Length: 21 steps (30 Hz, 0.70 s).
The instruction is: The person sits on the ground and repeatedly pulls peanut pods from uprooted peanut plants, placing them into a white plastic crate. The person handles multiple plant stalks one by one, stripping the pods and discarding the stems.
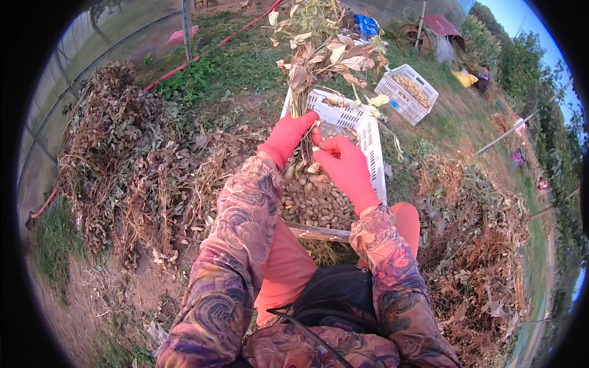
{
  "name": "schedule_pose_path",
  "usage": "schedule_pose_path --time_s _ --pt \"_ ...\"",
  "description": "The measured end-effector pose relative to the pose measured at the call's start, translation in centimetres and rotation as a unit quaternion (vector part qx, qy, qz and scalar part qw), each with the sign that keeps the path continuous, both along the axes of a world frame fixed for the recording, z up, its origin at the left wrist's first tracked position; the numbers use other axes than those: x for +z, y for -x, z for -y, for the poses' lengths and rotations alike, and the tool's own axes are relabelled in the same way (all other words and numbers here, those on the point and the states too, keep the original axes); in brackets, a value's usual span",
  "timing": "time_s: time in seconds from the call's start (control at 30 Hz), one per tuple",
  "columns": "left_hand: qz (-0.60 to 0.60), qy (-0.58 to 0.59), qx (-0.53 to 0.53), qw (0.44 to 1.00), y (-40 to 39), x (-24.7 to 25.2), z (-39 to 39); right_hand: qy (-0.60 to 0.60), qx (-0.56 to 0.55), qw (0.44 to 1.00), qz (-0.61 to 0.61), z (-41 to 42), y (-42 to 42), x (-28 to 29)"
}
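Observation:
My left hand (289, 137), in a pink-red knit glove, grips the stems of an upright bunch of dried peanut plants (301, 76), leaves up and roots down. Close to its right, my right hand (346, 169), gloved alike, has its thumb and fingertips at peanut pods (314, 168) hanging from the roots; whether it pinches one firmly is hard to tell. Both hands are above a white slatted plastic crate (375, 154) before me, which holds many loose peanuts (317, 200). The bunch and my hands hide part of the crate.
Heaps of dried peanut plants lie at left (152, 175) and right (474, 257). Beyond on the grass stands another white crate (409, 94) with peanuts. A red hose (177, 70) crosses the ground near a metal post (186, 30). A blue bag (366, 26) lies at the back.

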State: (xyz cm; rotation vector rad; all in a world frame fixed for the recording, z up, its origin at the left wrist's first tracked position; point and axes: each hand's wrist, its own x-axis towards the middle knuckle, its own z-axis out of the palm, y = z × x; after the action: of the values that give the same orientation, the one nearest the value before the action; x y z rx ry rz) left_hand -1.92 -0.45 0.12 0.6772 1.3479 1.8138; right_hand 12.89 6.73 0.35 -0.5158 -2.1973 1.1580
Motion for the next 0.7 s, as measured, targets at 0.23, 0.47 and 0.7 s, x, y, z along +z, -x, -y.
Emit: schedule_pose_path --time_s 0.23,0.47,0.7 --pt "0.024 -0.021 -0.011 0.999 -1.1 0.4 -0.2 -0.133 0.002 0.983 0.129 0.6 0.0 -0.1" --pt "-0.013 -0.004 0.181 0.983 2.7 -1.8 -0.4 -0.193 0.013 0.974 0.119 1.6 -2.7 1.2" --pt "0.172 -0.065 0.107 0.977 3.0 -2.9 -0.5 -0.053 0.004 0.998 -0.019 0.4 -2.5 -0.4"
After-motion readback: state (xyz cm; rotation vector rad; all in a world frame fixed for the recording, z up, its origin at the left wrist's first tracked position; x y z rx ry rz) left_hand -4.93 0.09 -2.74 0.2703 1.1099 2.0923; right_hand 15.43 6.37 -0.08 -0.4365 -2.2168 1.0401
